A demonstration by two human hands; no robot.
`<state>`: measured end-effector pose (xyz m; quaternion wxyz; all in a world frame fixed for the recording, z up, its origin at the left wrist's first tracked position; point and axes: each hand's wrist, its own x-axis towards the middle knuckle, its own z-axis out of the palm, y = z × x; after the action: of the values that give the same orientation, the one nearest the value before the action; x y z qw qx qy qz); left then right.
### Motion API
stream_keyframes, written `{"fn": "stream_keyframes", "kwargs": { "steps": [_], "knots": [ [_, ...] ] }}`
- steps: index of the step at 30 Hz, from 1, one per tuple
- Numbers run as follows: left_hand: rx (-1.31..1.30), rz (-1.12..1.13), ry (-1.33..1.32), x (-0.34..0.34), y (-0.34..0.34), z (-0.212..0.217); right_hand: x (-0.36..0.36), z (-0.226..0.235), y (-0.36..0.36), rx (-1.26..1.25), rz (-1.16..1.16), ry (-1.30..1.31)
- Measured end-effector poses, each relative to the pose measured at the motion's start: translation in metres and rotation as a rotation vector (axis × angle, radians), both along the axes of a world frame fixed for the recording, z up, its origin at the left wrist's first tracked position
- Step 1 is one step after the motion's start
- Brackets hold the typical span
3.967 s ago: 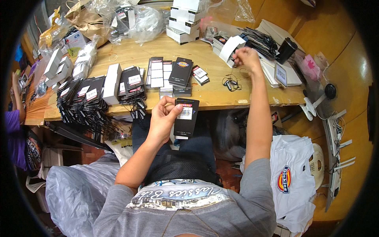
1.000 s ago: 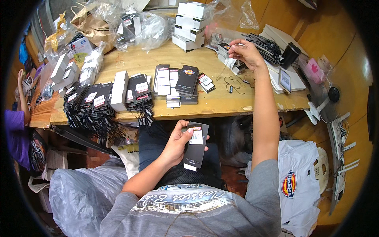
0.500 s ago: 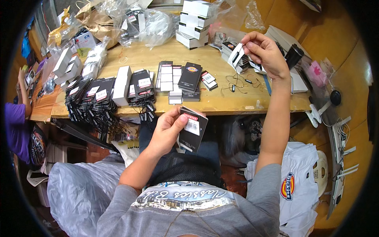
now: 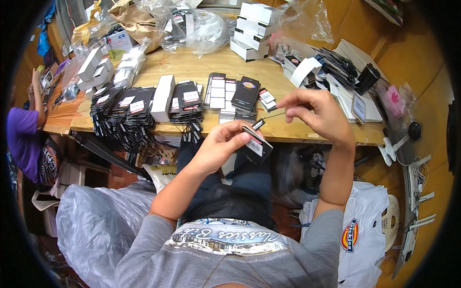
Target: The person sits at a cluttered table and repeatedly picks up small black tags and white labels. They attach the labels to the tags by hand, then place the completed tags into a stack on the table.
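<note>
My left hand [image 4: 222, 148], near the table's front edge, is closed around a few black hang tags [image 4: 254, 154] with a white barcode sticker and a red strip. In my right hand [image 4: 318, 114], a thin hang-tag string [image 4: 276, 115] is pinched between thumb and forefinger. Its small black plastic piece [image 4: 258, 124] lies at the upper edge of the held tags. Whether the string passes through the tags' hole cannot be made out. Just beyond my hands sit a stack of black tags [image 4: 245, 92] and a small pile of white-labelled tags [image 4: 267, 98].
Strung black tags [image 4: 115, 113] lie in rows at the left, beside a long white box [image 4: 163, 98]. White boxes [image 4: 250, 31] are stacked at the back. Further right are a black cup [image 4: 368, 78] and a small fan [image 4: 414, 129]. Another person in a purple sleeve [image 4: 23, 115] sits far left.
My right hand has come down from the back right to the held tags, bringing a string. My left hand has moved slightly right and up, tilting the tags. The view has shifted a little.
</note>
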<state>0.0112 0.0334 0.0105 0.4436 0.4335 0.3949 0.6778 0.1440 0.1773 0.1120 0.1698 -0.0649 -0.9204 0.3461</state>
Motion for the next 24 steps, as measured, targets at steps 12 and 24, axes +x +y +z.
{"fn": "stream_keyframes", "kwargs": {
  "steps": [12,24],
  "knots": [
    [-0.025,0.129,0.009,-0.001,-0.025,-0.022,0.042,-0.048,0.016,-0.348,-0.255,0.271],
    [-0.183,0.123,0.060,0.020,-0.014,-0.035,-0.007,-0.094,-0.009,-1.549,0.141,0.865]
  ]
}}
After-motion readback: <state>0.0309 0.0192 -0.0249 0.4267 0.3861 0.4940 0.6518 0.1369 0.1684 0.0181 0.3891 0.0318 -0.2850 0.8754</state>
